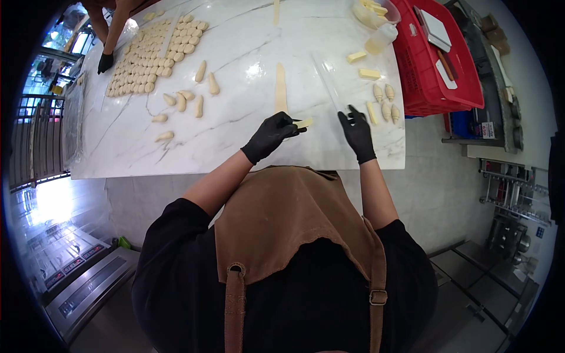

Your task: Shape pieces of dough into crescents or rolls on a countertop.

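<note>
My left hand (271, 135), in a black glove, holds a thin pale-yellow slice (303, 123) between its fingers at the lower end of a long flattened dough strip (280, 88). My right hand (357, 132), gloved too, has its fingers apart just below a clear rolling pin (325, 79) and left of a butter stick (371, 113). Shaped rolls (386, 103) and another butter block (369, 74) lie beyond it. Tapered dough pieces (198, 106) are scattered to the left on the marble table (235, 159).
Dough rounds (141, 65) cover the table's upper left, by a co-worker's gloved hand (106, 62). A bowl of butter (368, 13) and a bottle (381, 40) stand at upper right, beside a red crate (435, 97) holding a white scale (432, 29).
</note>
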`<state>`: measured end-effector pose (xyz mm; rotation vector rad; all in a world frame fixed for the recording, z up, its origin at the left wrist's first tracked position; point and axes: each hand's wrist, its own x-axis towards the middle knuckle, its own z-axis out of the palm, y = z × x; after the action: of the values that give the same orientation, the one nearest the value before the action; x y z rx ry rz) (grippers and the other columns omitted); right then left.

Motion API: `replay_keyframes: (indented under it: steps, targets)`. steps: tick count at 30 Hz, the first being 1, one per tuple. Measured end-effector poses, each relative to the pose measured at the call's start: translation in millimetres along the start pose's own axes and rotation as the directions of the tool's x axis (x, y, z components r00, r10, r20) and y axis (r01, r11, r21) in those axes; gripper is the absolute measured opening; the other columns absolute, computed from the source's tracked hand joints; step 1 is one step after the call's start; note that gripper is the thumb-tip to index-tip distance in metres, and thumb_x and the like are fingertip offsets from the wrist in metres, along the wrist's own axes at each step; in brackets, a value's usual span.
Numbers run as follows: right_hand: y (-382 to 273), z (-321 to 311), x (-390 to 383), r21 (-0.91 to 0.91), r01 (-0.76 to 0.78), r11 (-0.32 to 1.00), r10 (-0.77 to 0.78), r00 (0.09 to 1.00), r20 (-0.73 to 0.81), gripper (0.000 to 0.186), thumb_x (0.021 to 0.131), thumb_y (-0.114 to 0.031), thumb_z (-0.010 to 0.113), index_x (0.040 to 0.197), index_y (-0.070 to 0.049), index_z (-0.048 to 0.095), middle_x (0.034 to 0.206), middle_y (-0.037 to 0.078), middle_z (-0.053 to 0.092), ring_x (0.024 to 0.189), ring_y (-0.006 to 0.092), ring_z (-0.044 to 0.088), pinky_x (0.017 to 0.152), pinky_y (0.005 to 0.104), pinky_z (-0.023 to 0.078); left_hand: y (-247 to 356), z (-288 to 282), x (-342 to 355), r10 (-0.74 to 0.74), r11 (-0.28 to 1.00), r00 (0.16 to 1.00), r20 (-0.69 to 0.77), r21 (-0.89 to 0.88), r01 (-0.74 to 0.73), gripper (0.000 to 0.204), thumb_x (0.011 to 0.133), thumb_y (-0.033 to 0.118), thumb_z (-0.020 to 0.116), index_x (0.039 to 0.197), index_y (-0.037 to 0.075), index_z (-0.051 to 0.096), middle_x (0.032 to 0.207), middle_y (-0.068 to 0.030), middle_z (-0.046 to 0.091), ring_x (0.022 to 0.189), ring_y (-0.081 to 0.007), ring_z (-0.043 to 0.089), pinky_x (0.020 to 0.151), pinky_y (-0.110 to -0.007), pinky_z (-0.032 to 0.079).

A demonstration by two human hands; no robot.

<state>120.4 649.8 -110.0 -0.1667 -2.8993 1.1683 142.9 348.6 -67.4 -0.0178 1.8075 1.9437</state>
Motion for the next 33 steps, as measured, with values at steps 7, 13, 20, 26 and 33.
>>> replay_keyframes:
  steps: [7, 13, 20, 26, 33]
  targets:
    - [-88.1, 21.4, -18.9, 0.741, -0.614, 0.273, -0.092, 0.750, 0.655, 0.035, 0.099, -0.023, 0.068, 0.126, -0.001, 0.067, 0.093, 0.009, 0.071, 0.083, 0.0187, 0.067, 0.073, 0.0284, 0.052, 30.6, -10.2, -16.8, 0.084, 0.895, 0.996, -0.014, -0.438, -0.082, 0.016, 0.094, 0.012, 0.069, 0.098, -0.001, 0.061, 0.089, -0.0116, 0.066, 0.080, -0.0207, 0.067, 0.078, -0.028, 0.053]
    - [-120.1, 20.8, -18.6, 0.740, -0.361, 0.568, 0.044, 0.911, 0.410, 0.026, 0.097, -0.014, 0.070, 0.119, 0.000, 0.069, 0.090, 0.009, 0.072, 0.076, 0.0165, 0.067, 0.070, 0.0264, 0.052, 38.7, -8.6, -20.5, 0.244, 0.960, 0.918, -0.312, 0.214, -0.182, 0.013, 0.093, 0.011, 0.070, 0.098, -0.001, 0.068, 0.085, -0.0083, 0.068, 0.074, -0.0178, 0.065, 0.071, -0.028, 0.052]
    - [-153.4, 27.9, -37.8, 0.731, -0.161, 0.663, 0.017, 0.980, 0.200, 0.022, 0.095, -0.006, 0.070, 0.116, 0.002, 0.071, 0.092, 0.010, 0.075, 0.078, 0.0160, 0.070, 0.070, 0.0263, 0.054, 39.5, 10.8, -23.5, 0.504, 0.831, 0.780, -0.371, 0.454, -0.322, 0.011, 0.089, 0.008, 0.074, 0.097, 0.002, 0.076, 0.082, -0.0059, 0.070, 0.066, -0.0164, 0.061, 0.063, -0.028, 0.049]
    - [-160.4, 32.4, -43.8, 0.769, -0.099, 0.632, -0.042, 0.986, 0.161, 0.019, 0.095, -0.007, 0.070, 0.110, 0.003, 0.074, 0.090, 0.007, 0.076, 0.078, 0.0147, 0.070, 0.073, 0.0258, 0.055, 47.7, 9.8, -26.4, 0.550, 0.790, 0.766, -0.333, 0.505, -0.348, 0.014, 0.085, 0.007, 0.076, 0.098, 0.003, 0.078, 0.084, -0.0066, 0.071, 0.064, -0.0171, 0.060, 0.062, -0.028, 0.048]
    - [-158.0, 38.4, -41.8, 0.815, -0.097, 0.571, -0.060, 0.985, 0.159, 0.019, 0.095, -0.007, 0.070, 0.111, 0.003, 0.073, 0.091, 0.009, 0.075, 0.079, 0.0159, 0.070, 0.075, 0.0264, 0.056, 46.0, 3.0, -27.2, 0.637, 0.680, 0.748, -0.184, 0.592, -0.433, 0.019, 0.086, 0.008, 0.075, 0.105, 0.003, 0.077, 0.083, -0.0060, 0.070, 0.065, -0.0167, 0.061, 0.063, -0.028, 0.049]
